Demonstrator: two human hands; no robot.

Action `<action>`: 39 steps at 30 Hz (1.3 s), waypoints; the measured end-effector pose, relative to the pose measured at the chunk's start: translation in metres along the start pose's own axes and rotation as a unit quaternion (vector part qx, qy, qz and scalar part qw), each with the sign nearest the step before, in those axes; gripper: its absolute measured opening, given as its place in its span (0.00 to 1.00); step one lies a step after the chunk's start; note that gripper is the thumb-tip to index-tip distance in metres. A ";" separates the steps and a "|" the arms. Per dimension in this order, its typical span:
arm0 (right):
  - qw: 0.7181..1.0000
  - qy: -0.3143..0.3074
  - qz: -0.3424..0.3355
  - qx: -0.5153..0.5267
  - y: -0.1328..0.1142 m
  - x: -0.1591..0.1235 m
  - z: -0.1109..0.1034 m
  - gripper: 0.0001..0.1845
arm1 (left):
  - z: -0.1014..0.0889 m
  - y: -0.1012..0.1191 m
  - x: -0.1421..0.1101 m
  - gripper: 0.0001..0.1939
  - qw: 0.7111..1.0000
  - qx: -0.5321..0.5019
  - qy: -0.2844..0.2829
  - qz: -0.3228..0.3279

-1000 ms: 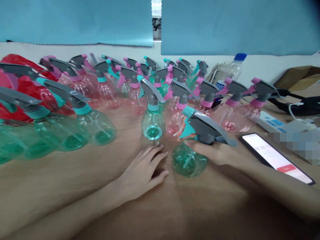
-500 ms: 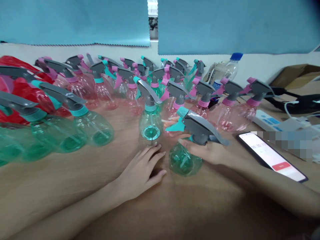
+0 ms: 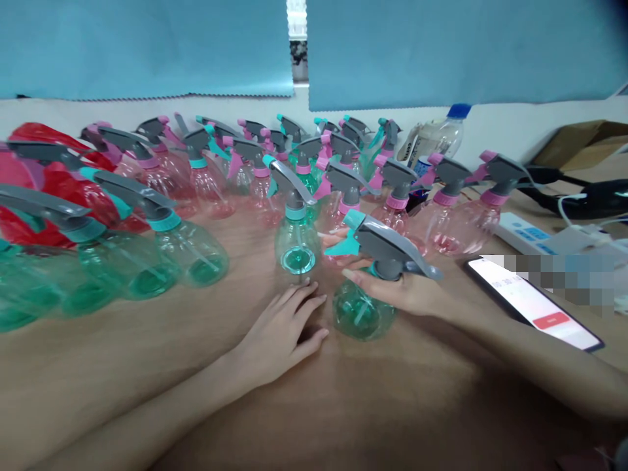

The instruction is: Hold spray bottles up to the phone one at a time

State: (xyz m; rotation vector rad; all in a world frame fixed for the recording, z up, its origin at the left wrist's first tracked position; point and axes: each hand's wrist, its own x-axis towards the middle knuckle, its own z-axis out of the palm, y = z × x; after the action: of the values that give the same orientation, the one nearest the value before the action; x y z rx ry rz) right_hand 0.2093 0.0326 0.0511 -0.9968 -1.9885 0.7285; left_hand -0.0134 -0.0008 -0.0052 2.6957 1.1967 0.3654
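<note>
My right hand (image 3: pixel 412 291) is wrapped round the neck of a green spray bottle (image 3: pixel 363 314) with a grey and turquoise trigger head. The bottle stands upright on the wooden table (image 3: pixel 314 418), some of my fingers passing behind its neck. Flat on the tabletop, just left of that bottle, lies my left hand (image 3: pixel 279 333), fingers apart and holding nothing. Beyond its fingertips stands another green spray bottle (image 3: pixel 296 245).
Several pink spray bottles (image 3: pixel 441 226) crowd the back of the table. More green spray bottles (image 3: pixel 193 255) stand at the left, by a red plastic bag (image 3: pixel 49 196). On the right are a lit phone (image 3: pixel 530 301), a power strip (image 3: pixel 524 232) and a blue-capped bottle (image 3: pixel 449 134).
The view has shifted slightly, so the bottles at the left appear a little further right. Both hands keep their places, the right one still round the bottle's neck.
</note>
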 end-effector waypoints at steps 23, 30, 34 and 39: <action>0.986 -0.026 -0.026 -0.165 -0.024 -0.024 -0.008 0.29 | -0.008 -0.007 -0.038 0.19 1.000 -0.003 0.029 0.002; 0.987 -0.056 -0.054 -0.139 -0.043 0.022 0.047 0.24 | -0.036 -0.039 -0.079 0.11 0.990 -0.005 0.106 -0.091; 0.984 -0.035 -0.071 -0.158 -0.042 0.053 0.079 0.27 | -0.044 -0.053 -0.094 0.11 0.983 -0.016 0.129 -0.130; 0.979 -0.020 -0.066 -0.192 -0.040 0.076 0.097 0.27 | -0.043 -0.056 -0.099 0.09 0.983 -0.023 0.143 -0.113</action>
State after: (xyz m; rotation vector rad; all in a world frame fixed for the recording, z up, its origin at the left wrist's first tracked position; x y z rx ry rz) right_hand 0.0835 0.0612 0.0584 -1.0616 -2.2582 0.2968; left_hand -0.1294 -0.0347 0.0068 2.4928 1.5303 0.7556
